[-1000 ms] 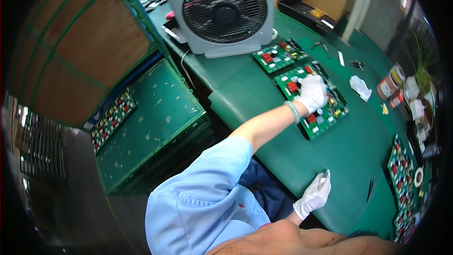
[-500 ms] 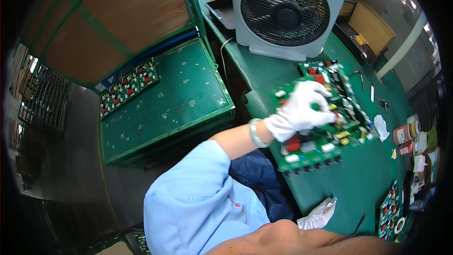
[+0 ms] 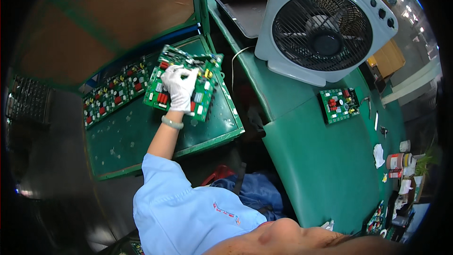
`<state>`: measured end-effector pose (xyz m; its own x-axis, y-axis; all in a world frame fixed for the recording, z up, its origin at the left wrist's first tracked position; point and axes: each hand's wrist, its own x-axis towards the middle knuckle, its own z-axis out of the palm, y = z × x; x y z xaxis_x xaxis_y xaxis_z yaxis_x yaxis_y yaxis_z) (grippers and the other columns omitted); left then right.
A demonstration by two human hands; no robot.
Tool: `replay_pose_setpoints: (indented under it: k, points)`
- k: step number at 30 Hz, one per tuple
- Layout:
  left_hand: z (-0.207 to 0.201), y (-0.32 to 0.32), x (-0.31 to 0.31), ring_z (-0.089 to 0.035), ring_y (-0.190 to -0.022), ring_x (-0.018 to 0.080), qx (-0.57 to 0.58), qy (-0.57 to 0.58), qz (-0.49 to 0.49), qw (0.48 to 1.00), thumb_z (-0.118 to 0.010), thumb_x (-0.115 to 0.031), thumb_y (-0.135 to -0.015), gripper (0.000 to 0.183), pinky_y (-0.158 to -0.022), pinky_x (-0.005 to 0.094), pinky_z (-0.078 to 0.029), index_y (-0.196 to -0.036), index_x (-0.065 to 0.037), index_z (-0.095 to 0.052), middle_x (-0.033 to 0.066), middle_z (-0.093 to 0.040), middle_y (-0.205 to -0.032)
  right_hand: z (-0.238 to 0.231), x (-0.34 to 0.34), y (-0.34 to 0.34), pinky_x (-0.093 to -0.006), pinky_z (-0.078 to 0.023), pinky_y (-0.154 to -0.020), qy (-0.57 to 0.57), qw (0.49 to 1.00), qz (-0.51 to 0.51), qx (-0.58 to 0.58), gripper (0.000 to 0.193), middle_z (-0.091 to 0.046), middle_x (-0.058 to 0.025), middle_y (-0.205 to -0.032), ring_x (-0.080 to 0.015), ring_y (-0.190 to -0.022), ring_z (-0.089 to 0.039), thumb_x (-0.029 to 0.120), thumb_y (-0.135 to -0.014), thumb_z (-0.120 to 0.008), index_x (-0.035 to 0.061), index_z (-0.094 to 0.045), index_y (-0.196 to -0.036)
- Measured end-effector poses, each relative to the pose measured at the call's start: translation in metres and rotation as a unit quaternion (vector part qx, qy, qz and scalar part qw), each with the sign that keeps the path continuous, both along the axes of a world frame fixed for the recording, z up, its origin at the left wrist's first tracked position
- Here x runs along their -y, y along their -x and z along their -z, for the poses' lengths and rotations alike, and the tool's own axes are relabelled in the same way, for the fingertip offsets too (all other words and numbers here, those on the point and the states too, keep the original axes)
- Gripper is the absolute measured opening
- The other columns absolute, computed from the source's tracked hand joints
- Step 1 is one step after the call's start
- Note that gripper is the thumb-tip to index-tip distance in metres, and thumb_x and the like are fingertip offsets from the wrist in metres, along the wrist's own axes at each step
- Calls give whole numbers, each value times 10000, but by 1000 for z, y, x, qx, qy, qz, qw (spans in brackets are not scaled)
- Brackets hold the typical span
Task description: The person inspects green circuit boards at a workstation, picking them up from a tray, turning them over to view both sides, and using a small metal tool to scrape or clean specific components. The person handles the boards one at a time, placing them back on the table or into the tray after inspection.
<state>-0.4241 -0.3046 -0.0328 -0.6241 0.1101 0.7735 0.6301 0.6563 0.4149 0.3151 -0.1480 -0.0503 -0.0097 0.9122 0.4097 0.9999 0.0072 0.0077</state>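
Note:
My left hand (image 3: 179,87), in a white glove with a bracelet at the wrist, grips a green circuit board (image 3: 202,97) from above. The board is crowded with red, yellow, white and black parts and is tilted over the green metal cart top (image 3: 137,137). The thumb and fingers are bent together; what exactly they pinch on the board is hard to make out. Beside it, more populated circuit boards (image 3: 111,97) lie along the cart's far left edge. Only a sliver of my gloved right hand (image 3: 328,225) shows low over the bench, its fingers mostly hidden.
A grey box fan (image 3: 325,28) stands on the green workbench (image 3: 316,160), near a black tray (image 3: 240,12) with pink sheets. Another circuit board (image 3: 339,105) lies before the fan. Jars (image 3: 395,161) and a crumpled white cloth (image 3: 379,156) sit at right. A gap separates bench and cart.
My left hand has carried the circuit board leftward from the bench to over the cart. A smaller board is now visible on the bench. My right hand has mostly dropped from sight.

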Motion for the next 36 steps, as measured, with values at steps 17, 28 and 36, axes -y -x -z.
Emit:
replay_pose_setpoints:
  k: [17,28,36]
  points:
    - [83,188,-20,-630,-1073,314,258,-102,-206,938,-877,-466,-723,276,-945,476,-491,-762,-198,-824,70,-750,-1049,-5,-1,1,-401,-571,-895,38,992,66,101,340,-765,-142,-1128,-299,-1026,-726,279,-1060,-536,50,-755,-1183]
    - [54,78,29,-298,-1483,493,109,241,-49,963,-814,-644,-723,953,-1196,715,-135,-1503,-175,-532,250,-432,-1549,-13,-7,16,-415,-571,-882,-21,994,0,104,374,-759,-163,-1135,-314,-1022,-725,287,-1056,-499,50,-747,-1206]
    - [74,75,-7,-328,-1497,465,212,459,-90,858,-737,-546,-857,967,-1241,654,-136,-1594,-48,-356,236,-404,-1599,-11,0,10,-411,-569,-897,16,996,60,65,348,-760,-159,-1129,-311,-1023,-725,289,-1049,-547,49,-752,-1194]
